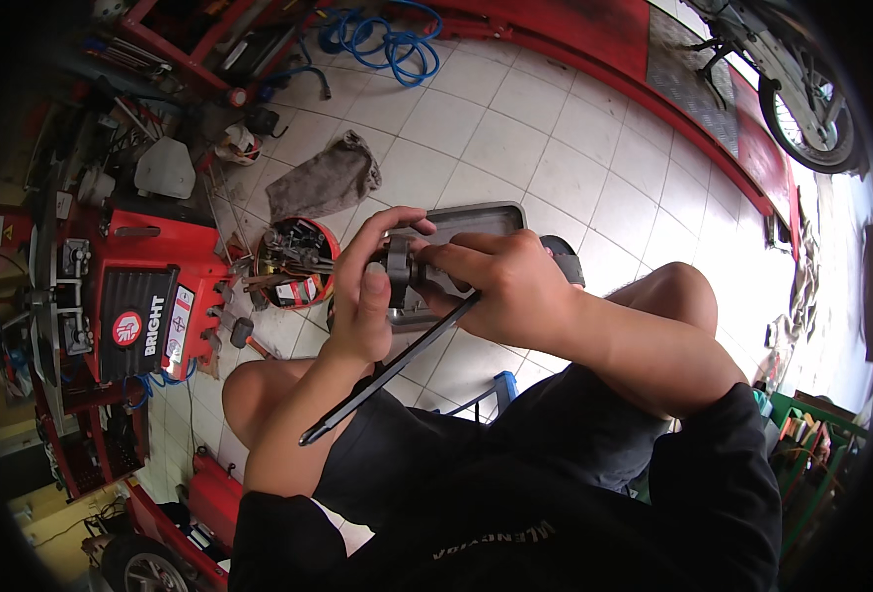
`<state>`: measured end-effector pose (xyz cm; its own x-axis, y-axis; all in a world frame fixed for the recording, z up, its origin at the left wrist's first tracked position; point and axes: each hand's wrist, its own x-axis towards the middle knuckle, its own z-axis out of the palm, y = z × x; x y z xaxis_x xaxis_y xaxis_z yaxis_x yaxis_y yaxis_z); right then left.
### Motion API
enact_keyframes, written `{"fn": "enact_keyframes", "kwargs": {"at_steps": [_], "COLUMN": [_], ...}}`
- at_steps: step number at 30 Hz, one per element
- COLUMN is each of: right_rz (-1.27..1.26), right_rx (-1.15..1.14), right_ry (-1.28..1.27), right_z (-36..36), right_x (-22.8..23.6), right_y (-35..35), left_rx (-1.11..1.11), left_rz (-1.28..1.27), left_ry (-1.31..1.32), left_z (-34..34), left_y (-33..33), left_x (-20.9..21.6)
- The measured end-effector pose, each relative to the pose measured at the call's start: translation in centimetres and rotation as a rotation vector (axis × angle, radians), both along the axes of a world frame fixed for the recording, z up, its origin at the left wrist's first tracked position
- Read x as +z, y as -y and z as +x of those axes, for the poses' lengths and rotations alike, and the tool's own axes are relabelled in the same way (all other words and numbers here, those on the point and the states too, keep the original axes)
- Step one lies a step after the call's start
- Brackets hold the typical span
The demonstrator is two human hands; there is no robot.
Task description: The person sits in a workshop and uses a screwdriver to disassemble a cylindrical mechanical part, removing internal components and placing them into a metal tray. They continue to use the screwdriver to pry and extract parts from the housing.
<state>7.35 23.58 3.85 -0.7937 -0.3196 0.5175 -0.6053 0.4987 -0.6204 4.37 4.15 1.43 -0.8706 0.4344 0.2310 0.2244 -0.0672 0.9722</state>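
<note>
My left hand (pixel 372 286) grips a small dark metal part (pixel 400 266), thumb and fingers curled around it, above my bent knees. My right hand (pixel 500 286) is closed around the same part from the right and holds a long thin black tool (pixel 387 373) that slants down to the left across my left forearm. Directly below the hands lies a grey metal tray (pixel 486 219) on the white tiled floor. The part's far side is hidden by my fingers.
A red round container (pixel 298 261) full of tools and bits stands left of the hands. A red machine (pixel 150 296) sits at far left, a grey rag (pixel 328 178) behind, a blue coiled hose (pixel 387 39) at the top, and a motorcycle wheel (pixel 811 118) top right.
</note>
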Motion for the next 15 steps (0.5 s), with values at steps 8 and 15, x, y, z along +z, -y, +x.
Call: {"fn": "enact_keyframes", "kwargs": {"at_steps": [8,15], "right_rz": [-0.393,-0.721], "right_rx": [0.015,0.152], "right_ry": [0.688,0.986], "right_z": [-1.6,-2.1], "right_x": [1.7,1.6], "right_y": [-0.9,-1.3], "left_rx": [0.028,0.028], "left_rz": [0.139,0.0], "left_ry": [0.186,-0.197], "left_z": [-1.3,-0.4], "left_y": [1.8,2.2], "left_x": [0.9,1.6]}}
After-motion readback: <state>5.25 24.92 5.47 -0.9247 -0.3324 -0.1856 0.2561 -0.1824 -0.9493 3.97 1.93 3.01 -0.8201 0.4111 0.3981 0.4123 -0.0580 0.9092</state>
